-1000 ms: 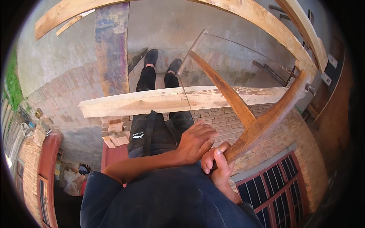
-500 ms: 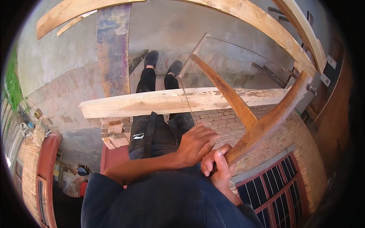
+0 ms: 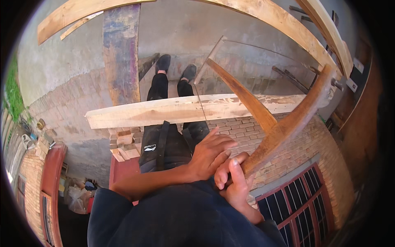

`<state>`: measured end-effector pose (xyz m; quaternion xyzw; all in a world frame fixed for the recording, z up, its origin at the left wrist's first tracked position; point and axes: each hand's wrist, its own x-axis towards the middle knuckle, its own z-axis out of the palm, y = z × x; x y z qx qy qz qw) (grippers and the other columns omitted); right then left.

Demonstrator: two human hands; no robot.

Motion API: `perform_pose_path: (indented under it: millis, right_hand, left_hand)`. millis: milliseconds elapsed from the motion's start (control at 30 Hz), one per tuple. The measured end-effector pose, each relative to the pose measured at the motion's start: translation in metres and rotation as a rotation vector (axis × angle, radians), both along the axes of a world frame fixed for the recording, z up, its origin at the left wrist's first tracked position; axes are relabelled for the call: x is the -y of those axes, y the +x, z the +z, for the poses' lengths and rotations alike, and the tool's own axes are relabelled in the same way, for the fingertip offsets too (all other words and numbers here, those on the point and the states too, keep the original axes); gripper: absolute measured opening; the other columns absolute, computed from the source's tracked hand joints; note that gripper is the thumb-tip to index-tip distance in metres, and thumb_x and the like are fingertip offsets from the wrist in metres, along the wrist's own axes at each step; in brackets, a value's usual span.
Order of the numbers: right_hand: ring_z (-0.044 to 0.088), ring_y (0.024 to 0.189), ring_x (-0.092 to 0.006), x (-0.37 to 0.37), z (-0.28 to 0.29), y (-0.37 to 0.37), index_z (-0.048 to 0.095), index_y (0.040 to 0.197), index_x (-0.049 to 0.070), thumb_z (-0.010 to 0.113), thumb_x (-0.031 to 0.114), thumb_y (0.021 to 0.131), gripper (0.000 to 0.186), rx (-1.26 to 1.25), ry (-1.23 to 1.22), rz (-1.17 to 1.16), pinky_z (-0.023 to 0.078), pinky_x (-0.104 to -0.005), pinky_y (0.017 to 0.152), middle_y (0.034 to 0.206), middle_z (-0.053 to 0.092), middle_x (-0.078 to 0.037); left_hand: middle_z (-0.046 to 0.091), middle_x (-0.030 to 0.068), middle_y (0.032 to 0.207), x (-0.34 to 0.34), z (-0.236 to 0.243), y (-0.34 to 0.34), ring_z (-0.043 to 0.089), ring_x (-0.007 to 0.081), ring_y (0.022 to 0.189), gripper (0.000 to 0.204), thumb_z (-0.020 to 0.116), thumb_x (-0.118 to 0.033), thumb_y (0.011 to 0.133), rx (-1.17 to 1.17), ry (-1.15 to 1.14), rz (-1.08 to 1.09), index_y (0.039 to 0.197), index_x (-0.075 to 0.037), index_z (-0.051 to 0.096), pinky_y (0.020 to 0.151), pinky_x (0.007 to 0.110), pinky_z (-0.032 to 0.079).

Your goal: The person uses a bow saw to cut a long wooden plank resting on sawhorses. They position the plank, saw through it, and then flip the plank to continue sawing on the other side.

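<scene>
My right hand [image 3: 235, 181] is closed around the lower end of a curved wooden handle [image 3: 296, 119] of a large frame saw. The saw's wooden crossbar [image 3: 240, 92] runs up to a pale end piece [image 3: 209, 58]. Its thin blade [image 3: 199, 99] slants down past a long pale board [image 3: 123, 113] that lies crosswise over my legs. My left hand [image 3: 210, 158] is just left of my right hand, fingers loosely bent and apart, with nothing visible held in them. Whether it touches the saw is unclear.
Long timbers [image 3: 263, 16] arch across the top. A stained plank [image 3: 121, 53] lies upper left. Below are a brick wall [image 3: 238, 131] and red-framed window [image 3: 296, 201]. Wood offcuts [image 3: 125, 148] sit left of my legs; a bag [image 3: 78, 199] and clutter lie lower left.
The curved handle's upper end has risen slightly and the saw frame has shifted a little. My right hand moves slightly with it; my left hand stays almost in place.
</scene>
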<state>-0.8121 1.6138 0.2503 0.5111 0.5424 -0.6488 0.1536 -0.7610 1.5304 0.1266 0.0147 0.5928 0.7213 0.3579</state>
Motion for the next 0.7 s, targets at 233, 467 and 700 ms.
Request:
perform_pose_path:
  millis: [233, 467, 700]
  right_hand:
    - [0.047, 0.05, -0.0136, -0.001, -0.11, -0.003, 0.051, 0.095, 0.009, 0.061, 0.018, 0.112, 0.022, 0.014, -0.001, -0.02, 0.036, -0.0302, 0.044, 0.066, 0.049, -0.003]
    - [0.043, 0.047, -0.0142, -0.001, -0.002, 0.013, 0.047, 0.102, 0.008, 0.062, 0.018, 0.112, 0.021, -0.024, -0.018, -0.038, 0.038, -0.0302, 0.044, 0.066, 0.051, -0.007]
    - [0.042, 0.046, -0.0137, 0.001, -0.072, 0.002, 0.046, 0.104, 0.007, 0.06, 0.016, 0.112, 0.019, 0.049, 0.032, -0.056, 0.038, -0.0298, 0.044, 0.065, 0.051, -0.006]
  left_hand:
    - [0.072, 0.0174, 0.135, -0.009, -0.115, -0.005, 0.063, 0.0387, 0.134, 0.049, 0.045, -0.037, 0.11, -0.152, -0.062, -0.111, 0.141, -0.01, 0.07, 0.131, 0.058, 0.028]
    - [0.07, 0.0207, 0.137, -0.002, -0.013, 0.005, 0.061, 0.0381, 0.139, 0.045, 0.054, -0.03, 0.107, -0.08, -0.027, 0.049, 0.14, -0.004, 0.069, 0.133, 0.06, 0.027]
    - [0.073, 0.0183, 0.131, -0.011, -0.087, 0.012, 0.064, 0.0385, 0.131, 0.045, 0.051, -0.035, 0.106, -0.212, -0.064, 0.085, 0.131, -0.005, 0.074, 0.129, 0.058, 0.033]
